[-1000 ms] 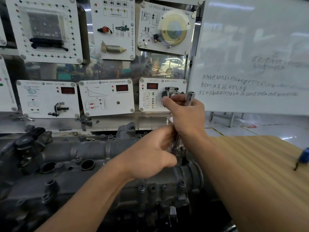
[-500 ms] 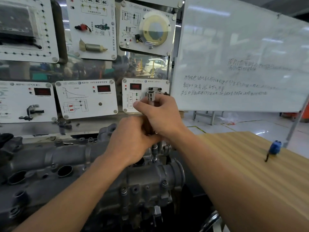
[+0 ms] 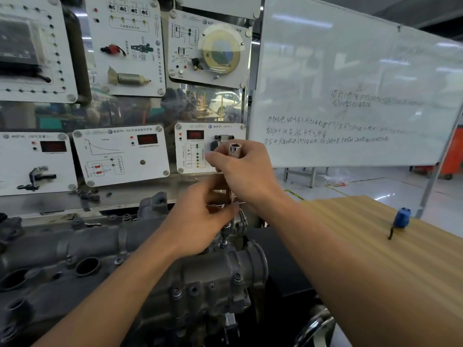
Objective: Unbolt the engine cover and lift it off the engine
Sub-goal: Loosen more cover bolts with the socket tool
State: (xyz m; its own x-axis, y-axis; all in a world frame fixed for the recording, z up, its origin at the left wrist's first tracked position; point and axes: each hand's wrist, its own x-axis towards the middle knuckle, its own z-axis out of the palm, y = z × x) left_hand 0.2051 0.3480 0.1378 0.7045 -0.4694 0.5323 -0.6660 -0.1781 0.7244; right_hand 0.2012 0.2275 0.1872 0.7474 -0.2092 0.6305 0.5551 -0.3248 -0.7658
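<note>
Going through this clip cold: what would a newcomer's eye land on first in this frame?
Both hands meet at centre: the right hand grips the top of a chrome socket tool and the left hand holds it lower down, its tip at the grey engine cover. Behind are white instrument panels, with a handwritten whiteboard to the right. A small blue object lies on the wooden table.

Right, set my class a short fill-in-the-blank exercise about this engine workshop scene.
1. The right hand grips the socket wrench ___ the left hand.
2. The small object on the wooden table is coloured ___.
3. Handwriting shows on the ___ standing behind the table.

Missing words: above; blue; whiteboard.
</note>
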